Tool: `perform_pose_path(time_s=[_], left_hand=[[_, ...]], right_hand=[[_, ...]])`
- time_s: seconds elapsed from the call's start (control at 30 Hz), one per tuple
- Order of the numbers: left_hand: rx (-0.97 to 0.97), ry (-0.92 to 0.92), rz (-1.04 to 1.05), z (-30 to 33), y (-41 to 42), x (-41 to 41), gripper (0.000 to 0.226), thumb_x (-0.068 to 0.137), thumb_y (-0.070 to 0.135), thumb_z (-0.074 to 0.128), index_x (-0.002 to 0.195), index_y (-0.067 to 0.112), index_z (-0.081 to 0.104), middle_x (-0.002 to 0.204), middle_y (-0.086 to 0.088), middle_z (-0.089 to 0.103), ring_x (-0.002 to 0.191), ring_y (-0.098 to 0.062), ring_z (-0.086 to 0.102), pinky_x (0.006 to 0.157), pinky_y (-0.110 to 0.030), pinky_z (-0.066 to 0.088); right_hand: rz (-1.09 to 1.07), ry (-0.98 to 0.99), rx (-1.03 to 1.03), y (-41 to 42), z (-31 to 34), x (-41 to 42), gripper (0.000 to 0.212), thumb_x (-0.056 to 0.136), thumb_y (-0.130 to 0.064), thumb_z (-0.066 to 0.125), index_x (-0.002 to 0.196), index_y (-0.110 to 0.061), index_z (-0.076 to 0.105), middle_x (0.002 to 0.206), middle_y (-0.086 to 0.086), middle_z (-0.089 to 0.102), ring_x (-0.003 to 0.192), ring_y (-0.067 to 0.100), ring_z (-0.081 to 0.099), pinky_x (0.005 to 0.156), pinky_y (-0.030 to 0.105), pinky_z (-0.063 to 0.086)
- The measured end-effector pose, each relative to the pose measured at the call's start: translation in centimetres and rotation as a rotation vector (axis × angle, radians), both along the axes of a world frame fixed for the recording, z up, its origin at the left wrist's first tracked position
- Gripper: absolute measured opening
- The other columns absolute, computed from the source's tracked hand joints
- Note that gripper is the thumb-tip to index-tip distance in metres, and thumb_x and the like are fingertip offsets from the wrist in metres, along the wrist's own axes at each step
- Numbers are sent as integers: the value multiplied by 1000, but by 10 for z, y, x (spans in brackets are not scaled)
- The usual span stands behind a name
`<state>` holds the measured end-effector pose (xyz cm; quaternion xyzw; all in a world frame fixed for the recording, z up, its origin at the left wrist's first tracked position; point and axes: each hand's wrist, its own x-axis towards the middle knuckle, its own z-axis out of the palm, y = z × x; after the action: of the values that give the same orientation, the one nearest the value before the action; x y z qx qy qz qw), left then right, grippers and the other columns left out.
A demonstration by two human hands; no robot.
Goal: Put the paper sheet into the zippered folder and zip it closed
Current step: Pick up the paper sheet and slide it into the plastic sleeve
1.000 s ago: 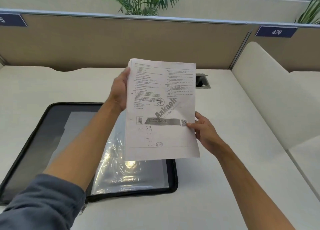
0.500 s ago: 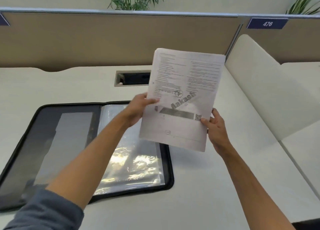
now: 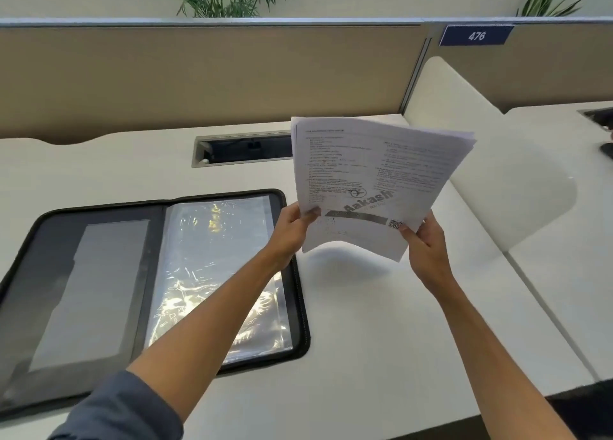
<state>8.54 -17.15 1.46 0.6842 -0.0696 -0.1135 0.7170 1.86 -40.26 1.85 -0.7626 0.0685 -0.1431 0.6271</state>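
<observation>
zippered folder [image 3: 99,290] open, clear sleeves inside | hands: left hand [image 3: 292,229], right hand [image 3: 428,247] gripping paper sheet [image 3: 371,174]

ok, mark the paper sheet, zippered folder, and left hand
paper sheet [image 3: 374,171], head view, middle of printed page
zippered folder [image 3: 99,290], head view, grey inner left panel
left hand [image 3: 293,229], head view, back of hand

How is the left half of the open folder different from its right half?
The left half is dark with a flat grey panel; the right half holds shiny, wrinkled clear sleeves. The left forearm crosses the right half, not the left half. Both lie flat on the desk, inside one black zippered border.
</observation>
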Motion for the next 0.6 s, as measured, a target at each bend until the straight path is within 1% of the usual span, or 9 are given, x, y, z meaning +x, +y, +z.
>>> perform_pose_path(time_s=[0.07,0.13,0.2,0.3,0.37,0.43,0.53,0.6], left_hand=[[30,-3,-25,-4,-3,-2,27,97,15,55,122,20,62,120,-1,67,113,-19,60,100,-37,48],[46,-16,-46,-6,-4,-5,30,94,16,60,123,22,62,122,2,67,116,-19,60,101,-37,47],[59,-16,-45,-8,-5,-7,32,95,17,59,126,19,61,124,1,66,117,-19,59,103,-38,46],[90,-24,-35,-9,-6,-7,30,98,18,53,127,15,61,122,-2,66,116,-22,59,101,-42,48],[116,-37,-15,-5,-7,-5,28,99,19,51,124,14,63,118,-2,68,111,-21,62,97,-43,51],[138,-55,-3,-1,-6,-3,25,99,19,51,120,17,65,113,-1,70,103,-19,64,89,-40,55],[163,-58,16,7,0,3,20,99,20,52,111,17,67,104,2,71,87,-13,67,73,-29,53],[180,-24,32,11,8,9,20,98,21,53,111,16,67,100,7,71,79,-5,66,66,-21,49]], right_hand=[[-5,22,-21,-4,-3,-2,43,93,1,54,128,-23,54,119,-6,65,112,12,60,94,32,51],[-11,28,-30,-7,-4,-4,43,90,-3,61,128,-22,55,118,-9,66,111,10,61,92,31,52],[-14,22,-45,-10,-5,-4,38,90,-6,64,124,-21,58,115,-9,68,108,12,63,90,31,52],[-24,27,-79,-13,-5,-3,24,92,-11,64,114,-19,66,107,-8,71,101,16,67,88,36,56],[-20,38,-112,-16,-2,-1,15,92,-14,64,106,-17,70,99,-6,73,93,21,69,83,40,58],[-2,44,-112,-17,2,3,10,91,-16,66,100,-16,71,94,-4,74,88,24,70,77,40,59],[56,57,-61,-16,9,11,12,90,-17,68,100,-14,73,95,-1,76,88,23,72,77,36,59],[133,85,-3,-13,12,16,18,89,-17,69,105,-11,72,97,0,76,88,21,73,74,33,59]])
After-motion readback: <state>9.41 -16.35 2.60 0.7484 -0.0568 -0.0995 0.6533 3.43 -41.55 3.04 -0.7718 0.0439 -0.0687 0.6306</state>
